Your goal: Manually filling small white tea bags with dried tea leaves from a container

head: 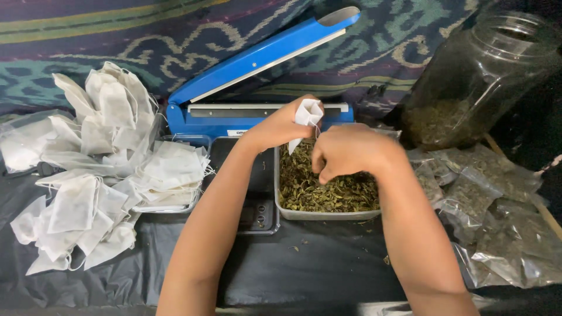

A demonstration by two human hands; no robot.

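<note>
Hands: two | left hand (281, 126) grip pinches one sachet (307, 114) | right hand (345, 151) grip unclear

A thin, matt, paper-like white pouch (307, 114) is held over dry, crinkled leaves (328, 190) kept in a smooth, dull metal tray (319, 215). Glossy blue enamel is seen on the sealer (257, 61). The jar (477, 76) is made of clear, shiny plastic, or possibly glass. Woven cloth (146, 29) and matt black sheeting (316, 269) are laid beneath.
</note>
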